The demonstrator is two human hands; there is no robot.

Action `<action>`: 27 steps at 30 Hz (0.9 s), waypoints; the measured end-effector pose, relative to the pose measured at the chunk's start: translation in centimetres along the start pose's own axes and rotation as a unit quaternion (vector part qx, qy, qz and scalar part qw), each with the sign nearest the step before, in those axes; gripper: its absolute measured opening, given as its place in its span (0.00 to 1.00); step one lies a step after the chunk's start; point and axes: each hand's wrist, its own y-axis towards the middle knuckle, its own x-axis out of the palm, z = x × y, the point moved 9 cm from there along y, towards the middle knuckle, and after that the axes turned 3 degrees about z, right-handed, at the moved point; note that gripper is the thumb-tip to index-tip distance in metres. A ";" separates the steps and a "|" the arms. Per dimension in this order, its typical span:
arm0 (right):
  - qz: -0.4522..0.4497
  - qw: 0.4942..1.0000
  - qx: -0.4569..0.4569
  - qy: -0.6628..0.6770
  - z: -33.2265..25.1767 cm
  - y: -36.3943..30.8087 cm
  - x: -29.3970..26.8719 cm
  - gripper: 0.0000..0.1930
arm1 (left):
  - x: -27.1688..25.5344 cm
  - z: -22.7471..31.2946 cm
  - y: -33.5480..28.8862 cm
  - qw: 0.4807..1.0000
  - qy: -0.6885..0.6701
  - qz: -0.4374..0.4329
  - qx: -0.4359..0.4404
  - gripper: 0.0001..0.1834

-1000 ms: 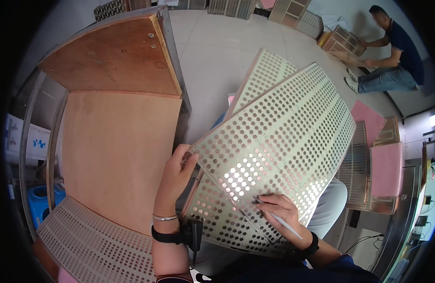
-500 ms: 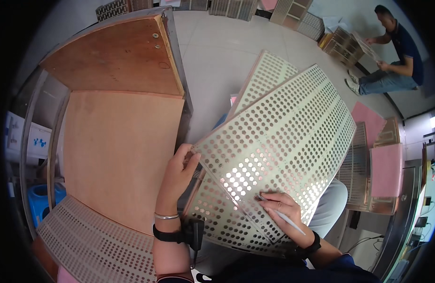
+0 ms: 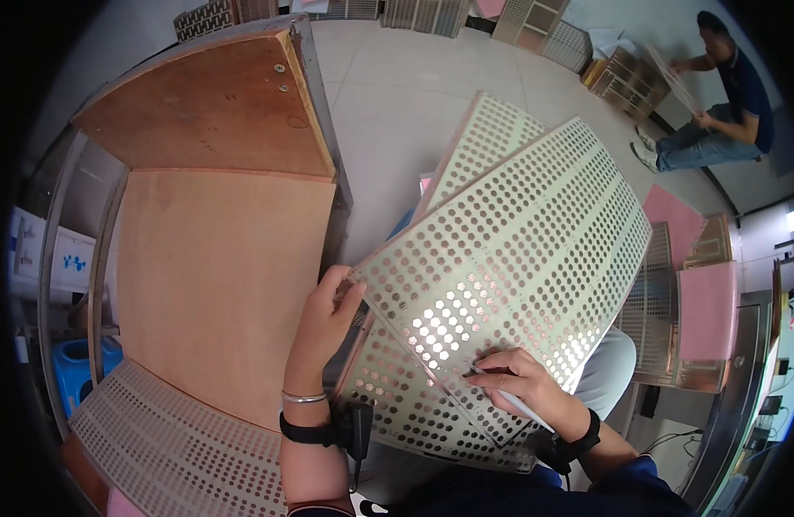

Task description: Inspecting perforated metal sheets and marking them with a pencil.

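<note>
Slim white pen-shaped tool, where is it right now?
In the head view, the slim white pen-shaped tool is right of centre in the lower half, held in the right hand over the pale green, metallic-dotted upper panel.

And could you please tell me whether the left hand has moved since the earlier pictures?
No, not noticeably: judged against the wooden board, the left hand keeps its place, holding the left corner of the upper dotted panel.

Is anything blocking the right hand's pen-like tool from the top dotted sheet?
Nothing visible is: the right hand holds the pen-like tool over the top sheet, with no other thing between.
</note>
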 end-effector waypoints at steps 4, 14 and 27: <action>0.010 1.000 -0.025 -0.009 -0.2 0.1 0.1 0.19 | -0.2 -0.1 0.1 0.999 0.005 0.015 0.030 0.11; 0.034 0.996 -0.050 -0.068 -0.7 -0.3 0.2 0.19 | 0.1 0.2 0.0 1.000 0.005 0.004 0.011 0.09; 0.059 0.996 -0.044 -0.054 -0.7 0.0 -0.2 0.18 | -0.2 -0.5 0.1 1.000 0.007 0.010 0.028 0.11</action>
